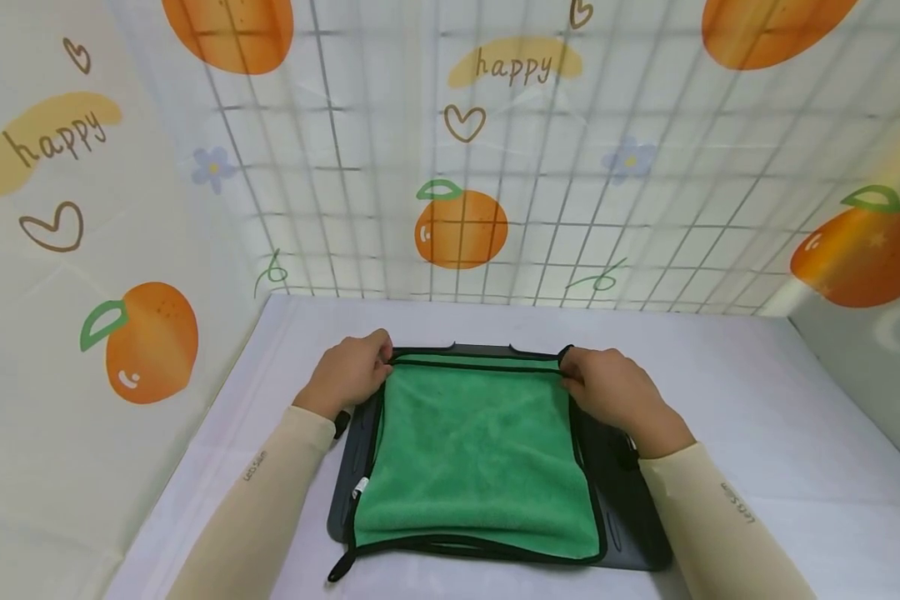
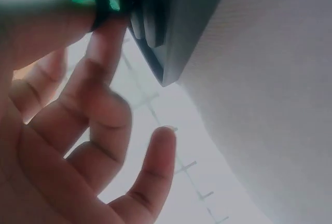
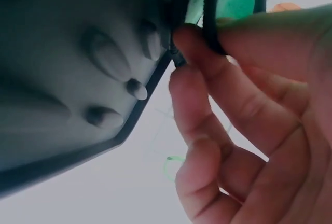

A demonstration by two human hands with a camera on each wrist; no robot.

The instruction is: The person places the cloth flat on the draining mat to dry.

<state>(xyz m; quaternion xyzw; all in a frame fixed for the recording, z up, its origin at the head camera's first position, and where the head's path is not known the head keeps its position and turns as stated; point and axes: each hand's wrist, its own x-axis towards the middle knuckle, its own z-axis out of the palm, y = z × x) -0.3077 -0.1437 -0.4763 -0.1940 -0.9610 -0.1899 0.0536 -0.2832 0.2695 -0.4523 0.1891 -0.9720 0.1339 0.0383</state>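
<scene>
A green cloth (image 1: 480,450) with black edging lies folded in layers over a dark grey board (image 1: 630,517). My left hand (image 1: 351,367) pinches the cloth's far left corner between thumb and fingers; the left wrist view shows the thumb and a finger meeting on the black edging (image 2: 98,19), other fingers loosely bent. At the far right corner my right hand (image 1: 611,385) pinches the edging too, which the right wrist view shows between thumb and fingertips (image 3: 189,86). A small white tag (image 1: 360,487) sits on the left edge, and a black loop (image 1: 341,567) sticks out at the near left corner.
The board lies on a white-covered table (image 1: 780,400). A white curtain (image 1: 390,167) printed with oranges and words hangs behind, a grid showing through it. Similar printed cloth (image 1: 37,333) closes the left side. In the right wrist view, raised nubs (image 3: 106,55) stand on the board.
</scene>
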